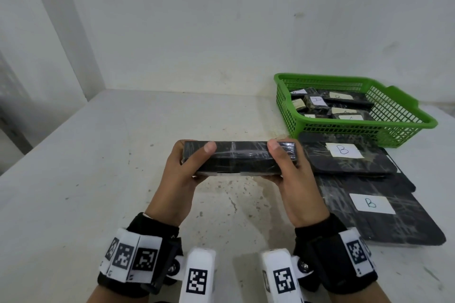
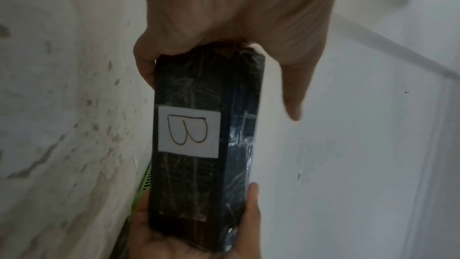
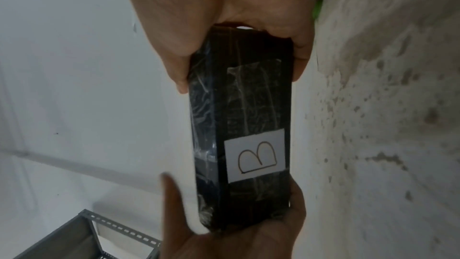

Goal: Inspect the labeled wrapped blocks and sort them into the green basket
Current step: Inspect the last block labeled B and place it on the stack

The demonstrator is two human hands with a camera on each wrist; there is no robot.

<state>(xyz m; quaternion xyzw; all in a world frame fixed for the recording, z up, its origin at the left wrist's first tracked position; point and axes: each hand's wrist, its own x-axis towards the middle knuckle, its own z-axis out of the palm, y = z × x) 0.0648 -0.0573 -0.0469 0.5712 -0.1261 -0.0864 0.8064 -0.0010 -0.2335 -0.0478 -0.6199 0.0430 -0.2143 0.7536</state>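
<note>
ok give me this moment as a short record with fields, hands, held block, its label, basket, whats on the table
left hand: grips the left end of the held block
right hand: grips the right end of it
held block: black, wrapped, held level above the table
label: white, reads B, on the side facing away from the person
green basket: far right on the table, holds several wrapped blocks, one labelled A
flat B blocks: two lie on the table in front of the basket
</note>
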